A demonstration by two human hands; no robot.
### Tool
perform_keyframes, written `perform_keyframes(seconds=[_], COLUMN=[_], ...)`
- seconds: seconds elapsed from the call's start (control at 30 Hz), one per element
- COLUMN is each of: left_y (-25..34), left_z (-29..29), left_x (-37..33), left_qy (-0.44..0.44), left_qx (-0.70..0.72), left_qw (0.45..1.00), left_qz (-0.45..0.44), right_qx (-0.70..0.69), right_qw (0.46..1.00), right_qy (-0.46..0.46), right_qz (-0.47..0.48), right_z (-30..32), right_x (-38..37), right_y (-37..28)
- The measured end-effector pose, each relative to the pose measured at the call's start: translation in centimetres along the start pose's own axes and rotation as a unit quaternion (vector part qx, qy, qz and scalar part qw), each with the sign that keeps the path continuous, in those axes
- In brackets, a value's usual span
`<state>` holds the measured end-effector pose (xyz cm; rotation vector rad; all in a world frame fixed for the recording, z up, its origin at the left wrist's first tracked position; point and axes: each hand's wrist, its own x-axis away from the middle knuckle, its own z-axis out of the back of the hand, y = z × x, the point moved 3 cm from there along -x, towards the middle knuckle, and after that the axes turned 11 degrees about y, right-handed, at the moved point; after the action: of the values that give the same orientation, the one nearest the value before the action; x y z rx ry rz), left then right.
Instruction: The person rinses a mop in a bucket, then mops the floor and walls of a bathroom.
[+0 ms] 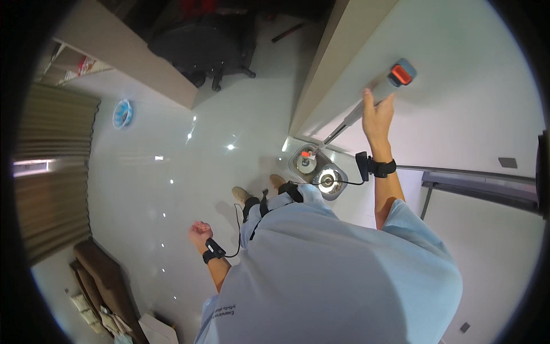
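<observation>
My right hand is wrapped around the upper part of a grey mop handle, just below its orange-and-grey end. Slanting down and to the left, the pole reaches a grey two-part mop bucket on the floor by my feet. At its lower end a pale round mop head with an orange piece above it sits in the far compartment. The nearer compartment holds a shiny metal spin basket. Away from the mop, my left hand hangs at my left side, its fingers curled with nothing visible in them.
A white wall or panel stands close on my right. Farther ahead are a black wheeled chair and a cabinet edge. A blue-and-white basin lies on the glossy floor near brown curtains. Cables run from both wrist straps.
</observation>
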<state>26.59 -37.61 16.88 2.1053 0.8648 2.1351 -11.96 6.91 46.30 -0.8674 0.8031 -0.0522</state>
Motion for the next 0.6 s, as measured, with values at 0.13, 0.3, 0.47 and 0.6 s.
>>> perform_keyframes(seconds=[0.13, 0.3, 0.47, 0.6], left_y=[-0.9, 1.7, 2.2, 2.9], left_z=[-1.8, -3.8, -5.1, -8.0], left_x=[-0.3, -2.3, -2.4, -0.4], left_qy=[-0.001, -0.039, -0.057, -0.101], left_qx=[-0.041, -0.055, -0.056, -0.066], left_qw=[0.999, 0.998, 0.997, 0.992], left_qz=[-0.010, 0.003, 0.004, -0.032], right_qx=[0.082, 0.253, 0.207, 0.125], right_qw=[0.992, 0.956, 0.969, 0.987], right_qy=[-0.080, -0.149, -0.129, -0.099], right_qz=[0.052, 0.015, 0.021, -0.026], right_z=[-0.9, -1.8, -1.3, -0.7], right_x=[-0.3, 0.4, 0.4, 0.5], right_y=[0.0, -0.1, -0.2, 0.6])
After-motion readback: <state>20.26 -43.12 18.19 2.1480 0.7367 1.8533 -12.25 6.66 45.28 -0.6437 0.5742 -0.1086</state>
